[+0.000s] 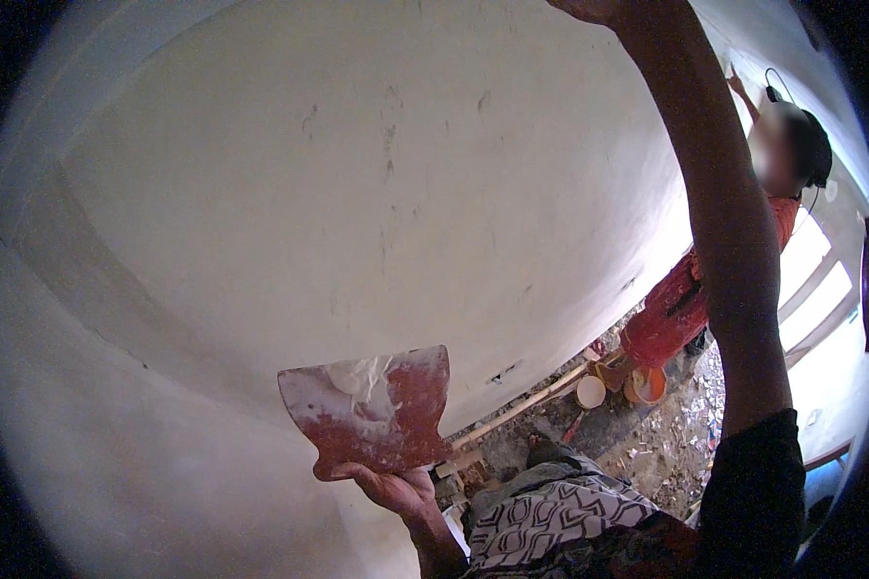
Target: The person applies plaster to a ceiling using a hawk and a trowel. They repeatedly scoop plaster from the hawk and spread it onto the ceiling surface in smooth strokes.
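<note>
Reddish-brown board low in the left hand, right hand high and well apart from it.

From my end of the head view, I see the left hand (pixel 396 487) closed on the lower edge of a flared, flat, reddish-brown board (pixel 417 410) smeared with wet-looking white paste (pixel 362 376); its thumb lies along that edge. The board sits just above this hand, by far the nearer, its long axis running crosswise and its wide edge facing away from the palm. It lies below and left of the right hand (pixel 589 8), before a broad, pale, smooth wall (pixel 261 222). The right hand is cut off by the top edge, so I cannot tell how far it is open or what it holds.
</note>
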`<state>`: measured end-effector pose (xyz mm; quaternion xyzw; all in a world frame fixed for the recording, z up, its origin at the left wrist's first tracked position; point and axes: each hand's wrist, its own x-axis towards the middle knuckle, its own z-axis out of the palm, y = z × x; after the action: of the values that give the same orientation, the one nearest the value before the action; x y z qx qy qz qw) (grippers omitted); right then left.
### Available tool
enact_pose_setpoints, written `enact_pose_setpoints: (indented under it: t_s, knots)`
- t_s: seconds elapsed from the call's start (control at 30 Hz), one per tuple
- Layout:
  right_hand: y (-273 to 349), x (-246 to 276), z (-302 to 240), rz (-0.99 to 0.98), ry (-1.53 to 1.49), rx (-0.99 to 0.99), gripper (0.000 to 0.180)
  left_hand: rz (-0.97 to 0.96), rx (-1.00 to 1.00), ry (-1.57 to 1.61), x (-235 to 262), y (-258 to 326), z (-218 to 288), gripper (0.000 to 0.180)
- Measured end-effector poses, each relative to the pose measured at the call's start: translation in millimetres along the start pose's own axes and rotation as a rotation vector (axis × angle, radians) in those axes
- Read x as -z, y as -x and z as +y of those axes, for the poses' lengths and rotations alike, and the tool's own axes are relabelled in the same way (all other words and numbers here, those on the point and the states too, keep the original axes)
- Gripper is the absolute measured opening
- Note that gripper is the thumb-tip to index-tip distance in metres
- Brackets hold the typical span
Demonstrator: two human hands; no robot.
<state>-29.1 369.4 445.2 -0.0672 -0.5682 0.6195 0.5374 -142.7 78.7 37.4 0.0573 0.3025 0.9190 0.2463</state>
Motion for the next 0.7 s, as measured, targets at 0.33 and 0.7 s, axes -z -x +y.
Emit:
enact_pose_setpoints:
  t_s: [0.33,0.7]
  knots:
    - [13,32,11,-0.010,-0.137,-0.104,0.015,0.043,-0.022,-0.053,4,6,5,0.095]
    - [22,24,13,-0.182,-0.011,-0.176,0.017,-0.054,0.039,0.073,-5,-1,0,0.093]
